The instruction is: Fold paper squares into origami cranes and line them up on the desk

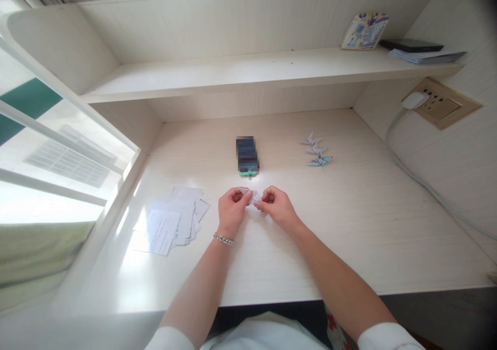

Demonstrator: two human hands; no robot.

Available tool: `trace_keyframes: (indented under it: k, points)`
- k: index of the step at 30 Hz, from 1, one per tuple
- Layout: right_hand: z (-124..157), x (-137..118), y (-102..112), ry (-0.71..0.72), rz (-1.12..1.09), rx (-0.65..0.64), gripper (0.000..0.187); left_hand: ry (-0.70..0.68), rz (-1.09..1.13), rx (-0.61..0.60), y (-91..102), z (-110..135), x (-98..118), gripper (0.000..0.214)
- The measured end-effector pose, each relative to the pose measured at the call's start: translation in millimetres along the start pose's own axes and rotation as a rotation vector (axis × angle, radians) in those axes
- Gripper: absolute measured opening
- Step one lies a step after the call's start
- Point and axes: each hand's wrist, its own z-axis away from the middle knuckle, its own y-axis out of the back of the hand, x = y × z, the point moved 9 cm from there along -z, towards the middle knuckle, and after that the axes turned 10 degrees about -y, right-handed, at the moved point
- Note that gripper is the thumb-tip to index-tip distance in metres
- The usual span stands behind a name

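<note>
Between my hands is a small folded piece of white paper (pixel 254 197), held just above the desk. My left hand (pixel 232 209), with a silver chain bracelet at the wrist, pinches its left side between thumb and fingers. On the other side my right hand (pixel 278 206) is closed, thumb and fingertips at the paper's right edge. A loose pile of printed paper sheets (pixel 166 225) lies to the left of my left hand. Past my hands to the right rest several folded paper cranes (pixel 320 161), the nearest one blue and the others whitish.
A phone (pixel 247 154) with a green edge, its screen blurred out, lies just beyond my hands. The shelf (pixel 217 75) above holds a small packet (pixel 365 31), a dark flat object (pixel 411 45) and papers. A cable runs from the wall socket (pixel 446 104) down the right side.
</note>
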Motion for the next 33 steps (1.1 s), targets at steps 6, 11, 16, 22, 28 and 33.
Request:
trace_keyframes:
  k: [6,11,16,22,28,33]
  points:
    - [1,1,-3,-0.043,0.033,-0.033,0.033,0.085,0.12,-0.014,-4.0,2,-5,0.034]
    - [5,-1,-7,-0.067,0.139,-0.082,0.027,0.125,0.204,-0.039,-7.5,3,-3,0.034]
    - [7,-1,-5,-0.086,0.189,-0.09,0.024,0.097,0.053,-0.103,-7.2,3,-2,0.036]
    - [5,2,-9,-0.116,0.029,-0.133,0.025,0.104,0.056,0.038,6.1,1,-7,0.044]
    - [4,7,-8,-0.189,0.015,-0.137,0.028,0.134,0.128,0.09,6.9,2,-7,0.048]
    - [7,3,-3,-0.146,0.128,-0.135,0.029,0.093,0.069,0.066,7.5,0,-4,0.045]
